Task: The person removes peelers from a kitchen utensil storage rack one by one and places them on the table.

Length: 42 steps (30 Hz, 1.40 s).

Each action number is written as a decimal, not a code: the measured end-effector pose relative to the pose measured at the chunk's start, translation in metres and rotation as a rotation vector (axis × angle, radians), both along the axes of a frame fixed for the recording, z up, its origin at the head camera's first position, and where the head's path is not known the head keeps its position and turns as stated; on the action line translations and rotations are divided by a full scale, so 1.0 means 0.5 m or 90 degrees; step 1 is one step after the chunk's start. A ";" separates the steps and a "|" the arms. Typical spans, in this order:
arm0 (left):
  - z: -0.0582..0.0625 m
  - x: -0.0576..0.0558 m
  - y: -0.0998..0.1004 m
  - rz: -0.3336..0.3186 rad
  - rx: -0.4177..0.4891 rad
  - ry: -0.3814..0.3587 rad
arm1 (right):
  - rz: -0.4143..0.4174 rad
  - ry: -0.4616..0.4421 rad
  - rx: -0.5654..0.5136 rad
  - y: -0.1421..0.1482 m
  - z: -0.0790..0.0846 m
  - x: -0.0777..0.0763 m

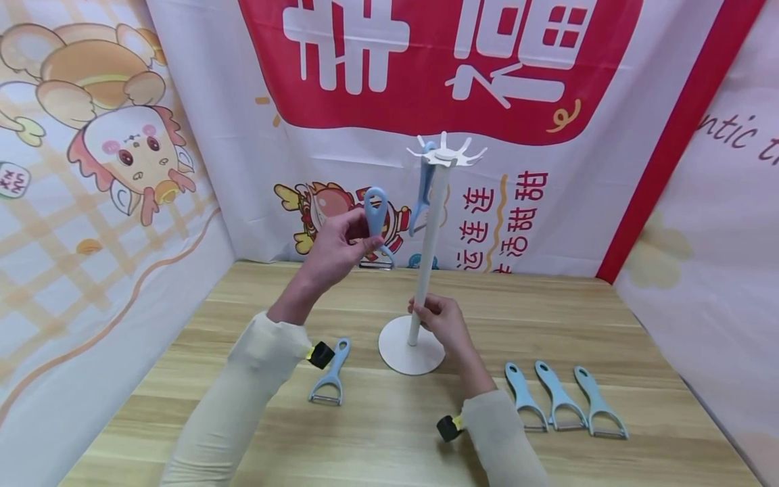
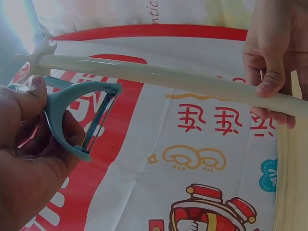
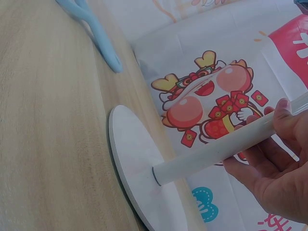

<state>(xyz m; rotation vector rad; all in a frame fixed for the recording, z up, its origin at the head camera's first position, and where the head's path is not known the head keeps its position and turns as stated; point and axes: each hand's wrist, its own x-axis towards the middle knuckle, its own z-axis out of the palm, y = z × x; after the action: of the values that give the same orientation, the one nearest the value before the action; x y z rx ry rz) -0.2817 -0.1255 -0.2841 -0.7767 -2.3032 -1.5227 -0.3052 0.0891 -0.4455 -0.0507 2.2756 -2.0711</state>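
Note:
My left hand [image 1: 338,249] pinches a light blue Y-shaped peeler [image 1: 376,215] in the air, handle up and blade down, left of a white stand. In the left wrist view the blade end of this peeler [image 2: 57,115] points toward the pole. My right hand [image 1: 439,318] grips the lower part of the stand's pole [image 1: 429,250], thumb and fingers around it. Several curved hooks [image 1: 446,157] ring the top of the stand, and another blue peeler [image 1: 424,182] hangs from one on the left. The round white base [image 1: 402,348] rests on the table.
One blue peeler [image 1: 333,375] lies on the wooden table [image 1: 389,433] left of the base. Three more peelers, including the rightmost peeler [image 1: 598,402], lie in a row at the right. Printed cloth [image 1: 377,155] hangs behind the table and along both sides.

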 end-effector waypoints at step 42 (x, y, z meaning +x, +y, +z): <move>-0.100 0.035 -0.077 0.051 -0.058 -0.162 | 0.005 0.010 -0.001 0.001 0.001 0.005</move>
<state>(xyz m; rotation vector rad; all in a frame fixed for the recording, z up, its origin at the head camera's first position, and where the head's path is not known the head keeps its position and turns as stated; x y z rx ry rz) -0.2642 -0.1640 -0.3341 -0.5308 -2.5683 -1.5698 -0.3025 0.0896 -0.4450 -0.0760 2.2790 -2.0746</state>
